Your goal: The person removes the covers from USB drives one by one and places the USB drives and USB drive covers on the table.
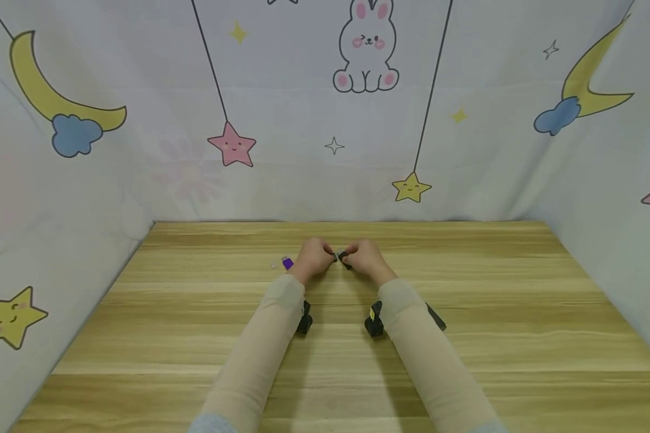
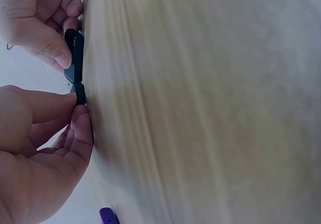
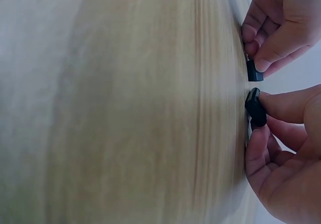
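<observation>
My left hand [image 1: 313, 258] pinches a small black cap [image 3: 255, 72] between thumb and fingers, just above the wooden table. Facing it, my right hand [image 1: 366, 258] grips a black USB stick [image 2: 74, 56] by its body. A bit of silver shows between the two pieces in the head view. The right wrist view has a narrow gap between them, while from the left wrist they look almost end to end. Fingertips cover part of both pieces. Left of my left hand lies a purple USB stick [image 1: 287, 263], with a small clear piece [image 1: 274, 265] beside it.
The wooden table [image 1: 206, 349] stretches to a white cloth backdrop [image 1: 298, 192] printed with stars, moons and a rabbit. Black wrist devices [image 1: 375, 320] sit at both sleeves. A dark bar [image 1: 436, 317] shows beside the right sleeve.
</observation>
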`<state>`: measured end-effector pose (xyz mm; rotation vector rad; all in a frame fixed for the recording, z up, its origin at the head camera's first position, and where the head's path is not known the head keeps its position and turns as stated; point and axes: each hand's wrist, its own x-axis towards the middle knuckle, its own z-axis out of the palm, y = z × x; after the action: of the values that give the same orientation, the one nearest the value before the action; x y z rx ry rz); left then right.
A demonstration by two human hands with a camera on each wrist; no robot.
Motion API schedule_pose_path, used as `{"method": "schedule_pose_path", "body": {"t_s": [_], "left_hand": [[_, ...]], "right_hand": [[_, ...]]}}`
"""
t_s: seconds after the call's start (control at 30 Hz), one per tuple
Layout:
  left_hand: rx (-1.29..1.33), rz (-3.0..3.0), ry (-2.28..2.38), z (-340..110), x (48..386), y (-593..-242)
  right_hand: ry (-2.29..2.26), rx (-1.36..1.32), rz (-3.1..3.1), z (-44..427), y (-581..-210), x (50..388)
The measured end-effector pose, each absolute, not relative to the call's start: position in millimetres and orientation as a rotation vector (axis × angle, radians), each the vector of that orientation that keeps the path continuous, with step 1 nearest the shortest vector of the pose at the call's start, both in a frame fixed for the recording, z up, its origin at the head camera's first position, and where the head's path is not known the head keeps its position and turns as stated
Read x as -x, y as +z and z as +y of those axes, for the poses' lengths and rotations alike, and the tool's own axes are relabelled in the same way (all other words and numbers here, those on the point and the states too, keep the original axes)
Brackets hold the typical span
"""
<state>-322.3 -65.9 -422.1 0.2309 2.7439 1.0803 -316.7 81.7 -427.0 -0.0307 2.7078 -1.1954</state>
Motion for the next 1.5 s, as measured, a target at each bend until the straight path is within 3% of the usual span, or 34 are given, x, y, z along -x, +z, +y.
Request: {"method": "schedule_pose_path", "body": {"t_s": [1.03,1.5], "left_hand": [[-0.299,2.745,0.994,-68,319,-417],[-0.476,2.807,1.106,-67,309,-394]], "right_hand": [[-1.192,0.076,2.729,86,-426,312],[-1.251,0.228,2.682,111,-396,301]]}}
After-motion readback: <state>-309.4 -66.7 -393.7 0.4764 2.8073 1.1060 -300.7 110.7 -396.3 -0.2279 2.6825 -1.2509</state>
